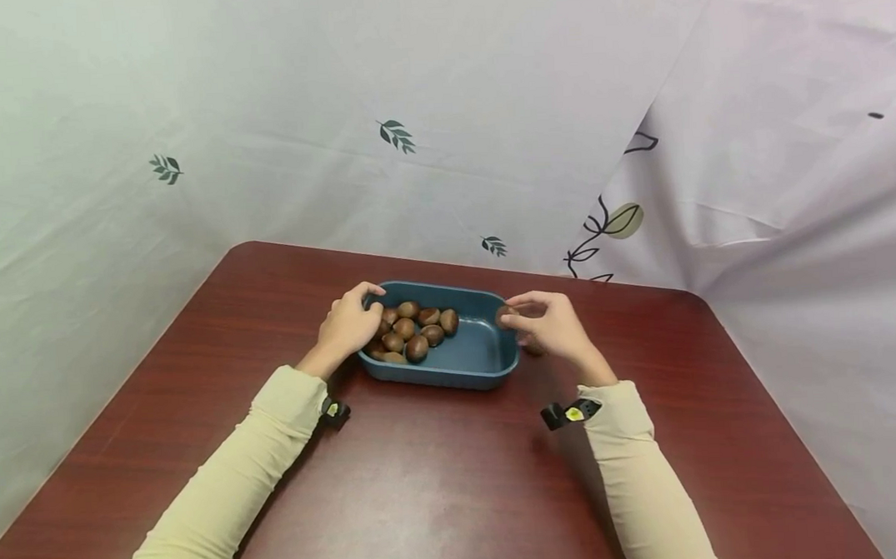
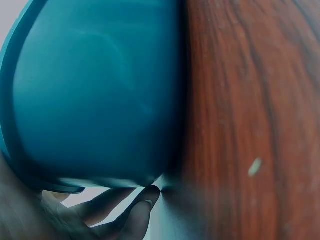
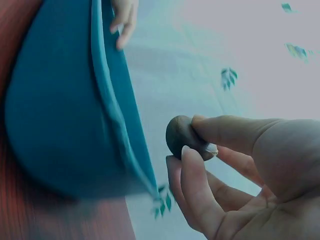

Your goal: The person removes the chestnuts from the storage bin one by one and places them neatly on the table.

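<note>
A blue oblong plastic bin [image 1: 440, 376] stands on the table, with several brown chestnuts [image 1: 417, 348] gathered in its left part. My left hand [image 1: 347, 324] grips the bin's left end, its thumb over the rim; in the left wrist view the fingers [image 2: 142, 215] lie against the bin's outer wall [image 2: 95, 100]. At the bin's right rim, my right hand [image 1: 553, 325] pinches one chestnut [image 3: 182, 136] between thumb and fingertips, above the level of the rim. Another chestnut [image 1: 534, 348] lies on the table beside the bin, partly hidden under the right hand.
The reddish-brown wooden table [image 1: 397, 482] has rounded far corners. Behind it hangs a pale cloth [image 1: 283, 111] with leaf prints. A small pale speck [image 2: 255, 167] lies on the tabletop near the bin in the left wrist view.
</note>
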Tool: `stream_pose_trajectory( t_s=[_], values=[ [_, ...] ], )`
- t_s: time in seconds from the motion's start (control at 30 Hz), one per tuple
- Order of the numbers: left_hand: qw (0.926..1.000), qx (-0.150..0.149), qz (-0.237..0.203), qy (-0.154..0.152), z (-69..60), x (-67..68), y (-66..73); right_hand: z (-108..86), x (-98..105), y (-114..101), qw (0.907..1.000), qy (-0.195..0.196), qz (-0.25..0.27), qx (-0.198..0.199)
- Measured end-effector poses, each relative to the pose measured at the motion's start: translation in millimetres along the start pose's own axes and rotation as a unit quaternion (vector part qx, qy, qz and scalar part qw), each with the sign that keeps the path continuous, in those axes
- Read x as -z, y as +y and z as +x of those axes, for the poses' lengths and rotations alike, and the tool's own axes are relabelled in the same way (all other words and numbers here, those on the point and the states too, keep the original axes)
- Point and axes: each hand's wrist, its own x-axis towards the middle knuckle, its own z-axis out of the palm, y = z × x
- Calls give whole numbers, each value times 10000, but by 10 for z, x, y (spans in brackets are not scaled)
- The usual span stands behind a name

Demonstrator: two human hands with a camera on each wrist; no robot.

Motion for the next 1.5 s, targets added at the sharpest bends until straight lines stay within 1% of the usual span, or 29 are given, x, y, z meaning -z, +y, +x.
stream_pose_trajectory(
  t_s=[0.07,0.17,0.27,0.4,0.63,0.93,1.13,1.23,1.37,1.5],
  values=[
    [10000,7,-1,22,3,3,-3,-22,87,55,9998,125,-12,-170],
    [10000,19,4,25,9,5,-7,-46,194,161,9993,264,-59,-270],
    [10000,26,13,18,8,0,-3,-67,270,271,9984,431,-45,-351],
    [10000,23,3,-18,-7,0,9,-95,355,396,9959,678,70,-591],
    [10000,-6,6,-2,0,0,4,-125,467,594,9930,797,132,-865],
    [10000,-21,20,-20,3,-5,-10,-160,517,810,9883,883,213,-1222],
    [10000,46,-22,-11,-21,16,-36,-153,474,903,9859,720,220,-1494],
    [10000,71,-12,-37,-24,17,-39,-144,459,923,9845,733,187,-1582],
    [10000,53,8,-67,-11,2,-34,-147,463,913,9827,813,27,-1663],
    [10000,27,29,-68,0,-11,-12,-163,476,888,9814,836,-340,-1695]
  ],
)
